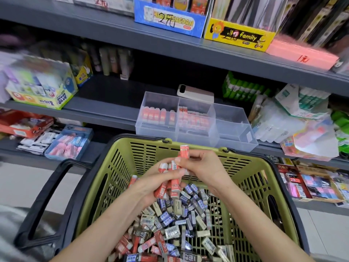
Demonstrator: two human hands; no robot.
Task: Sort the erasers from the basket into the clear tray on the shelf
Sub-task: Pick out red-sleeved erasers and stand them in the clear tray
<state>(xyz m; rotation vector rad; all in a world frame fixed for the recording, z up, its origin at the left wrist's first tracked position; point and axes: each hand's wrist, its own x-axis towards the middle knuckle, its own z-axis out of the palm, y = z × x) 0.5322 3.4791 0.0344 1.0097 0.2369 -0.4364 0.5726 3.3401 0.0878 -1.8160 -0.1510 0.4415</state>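
A: Where are the erasers rn?
B: Bunch of red erasers (pixel 168 186) gripped in the left hand (pixel 158 181), over the basket (pixel 251 174). The right hand (pixel 204 167) pinches one more red eraser (pixel 184 152) upright, touching the bunch. Hands are together.
A: Progress?
B: Partway, imo. The clear tray (pixel 234 118) on the shelf (pixel 105 108) has red ones in its left + middle sections; the right section looks bare. A big heap (pixel 179 220) is left in the basket: blue, white, dark, some red.
A: Any text?
B: "28" on a dark eraser (pixel 140 234). "POWER GLUE" on the glue box (pixel 43 87) at left, "family" on the yellow box (pixel 238 35), handwritten "2元" on the blue box (pixel 170 17). Rest is too blurry.
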